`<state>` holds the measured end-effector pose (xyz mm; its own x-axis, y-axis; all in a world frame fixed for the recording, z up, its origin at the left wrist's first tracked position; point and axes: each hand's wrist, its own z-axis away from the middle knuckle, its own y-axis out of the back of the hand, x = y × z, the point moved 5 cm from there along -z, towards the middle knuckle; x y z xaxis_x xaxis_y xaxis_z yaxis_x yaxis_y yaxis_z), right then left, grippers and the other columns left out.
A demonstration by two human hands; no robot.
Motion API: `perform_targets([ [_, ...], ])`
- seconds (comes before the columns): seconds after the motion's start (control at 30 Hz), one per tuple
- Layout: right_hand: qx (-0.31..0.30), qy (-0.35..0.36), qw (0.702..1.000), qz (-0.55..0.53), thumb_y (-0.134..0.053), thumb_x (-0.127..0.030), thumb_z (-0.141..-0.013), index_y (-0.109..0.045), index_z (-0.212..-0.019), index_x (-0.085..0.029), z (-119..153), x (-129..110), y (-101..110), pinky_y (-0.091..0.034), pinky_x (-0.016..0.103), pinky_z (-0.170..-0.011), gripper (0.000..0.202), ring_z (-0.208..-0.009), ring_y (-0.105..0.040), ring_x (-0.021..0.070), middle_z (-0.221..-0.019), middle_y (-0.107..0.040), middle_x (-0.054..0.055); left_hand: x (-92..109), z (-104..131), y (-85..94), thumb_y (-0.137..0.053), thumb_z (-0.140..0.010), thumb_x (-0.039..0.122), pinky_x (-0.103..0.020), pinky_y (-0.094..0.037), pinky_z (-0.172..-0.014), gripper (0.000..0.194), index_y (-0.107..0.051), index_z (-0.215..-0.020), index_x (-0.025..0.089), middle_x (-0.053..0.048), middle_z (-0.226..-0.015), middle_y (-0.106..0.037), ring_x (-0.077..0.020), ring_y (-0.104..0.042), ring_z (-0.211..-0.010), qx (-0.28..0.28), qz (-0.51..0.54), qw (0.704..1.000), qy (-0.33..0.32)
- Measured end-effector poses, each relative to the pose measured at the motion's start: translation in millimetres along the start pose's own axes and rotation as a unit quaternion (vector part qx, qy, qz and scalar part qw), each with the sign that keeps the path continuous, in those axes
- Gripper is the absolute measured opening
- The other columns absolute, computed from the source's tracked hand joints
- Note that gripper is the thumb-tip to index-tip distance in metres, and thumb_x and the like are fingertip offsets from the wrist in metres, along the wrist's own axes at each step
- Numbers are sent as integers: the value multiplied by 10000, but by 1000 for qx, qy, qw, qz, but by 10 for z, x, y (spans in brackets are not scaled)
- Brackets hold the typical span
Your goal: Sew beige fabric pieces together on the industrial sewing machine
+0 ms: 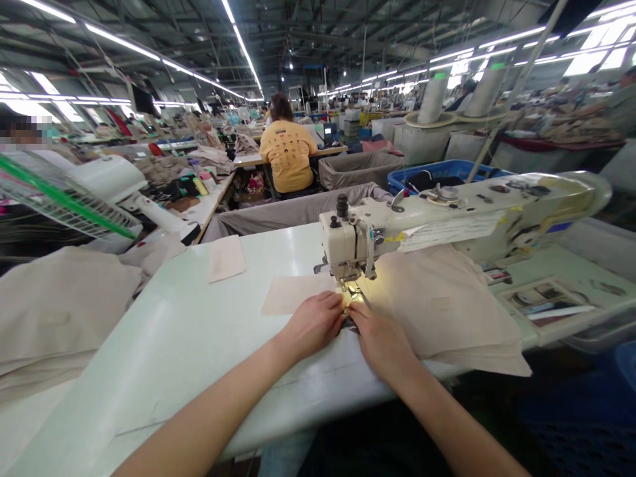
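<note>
A white sewing machine (345, 242) stands on the pale green table, its small lamp lighting the needle area. Just in front of the needle, my left hand (318, 321) has its fingers bent together at the edge of a small beige cloth piece (288, 295). My right hand (380, 338) meets it from the right, fingers pressed together at the same spot. What lies between the fingertips is too small to make out. Right of the needle, a stack of larger beige cloth (442, 305) lies under the machine arm. Another small beige piece (226, 258) rests farther back on the left.
Beige cloth (59, 311) is piled at the left, near a white fan (106, 182). A tray of tools (541, 298) sits at the right. Beyond the table are a fabric-lined bin (293, 209), a blue basket (447, 167) and a seated person in yellow (288, 156).
</note>
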<state>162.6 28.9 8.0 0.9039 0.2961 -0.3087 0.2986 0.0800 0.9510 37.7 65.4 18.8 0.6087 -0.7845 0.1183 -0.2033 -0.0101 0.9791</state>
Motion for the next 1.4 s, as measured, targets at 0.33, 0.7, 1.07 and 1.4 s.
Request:
perform_targets([
  [0.33, 15, 2, 1000, -13, -369, -90, -968, -655, -1274, -196, -34, 9, -4, -558, 313, -834, 432, -960, -730, 210, -1365, -643, 90, -256, -165, 58, -396, -1032, 228, -360, -534, -986, 297, -677, -1100, 160, -112, -1086, -690, -222, -629, -1085, 19, -1, 1000, -10],
  [0.7, 100, 18, 995, -9, -470, -44, -877, -658, -1293, -182, 249, -13, -240, -572, 290, -875, 477, -1064, -710, 203, -1421, -617, 96, -327, -20, -53, -484, -998, 252, -456, -479, -1089, 357, -579, -1336, 186, -131, -1391, -604, -265, -542, -1315, 56, -11, 997, 60],
  [1.07, 96, 24, 995, -24, -487, -44, -848, -667, -1270, -182, 252, -15, -231, -567, 297, -880, 479, -1049, -712, 208, -1431, -608, 96, -316, -39, -46, -459, -1006, 244, -443, -445, -1135, 352, -572, -1332, 176, -130, -1398, -597, -249, -528, -1336, 39, -16, 998, 56],
  [1.4, 88, 14, 995, -39, -476, -49, -860, -667, -1255, -191, 236, -32, -189, -565, 307, -872, 461, -1044, -711, 212, -1404, -624, 96, -270, -74, 33, -456, -1017, 297, -427, -506, -988, 352, -537, -1348, 211, -106, -1324, -613, -258, -561, -1196, -1, -111, 988, 105],
])
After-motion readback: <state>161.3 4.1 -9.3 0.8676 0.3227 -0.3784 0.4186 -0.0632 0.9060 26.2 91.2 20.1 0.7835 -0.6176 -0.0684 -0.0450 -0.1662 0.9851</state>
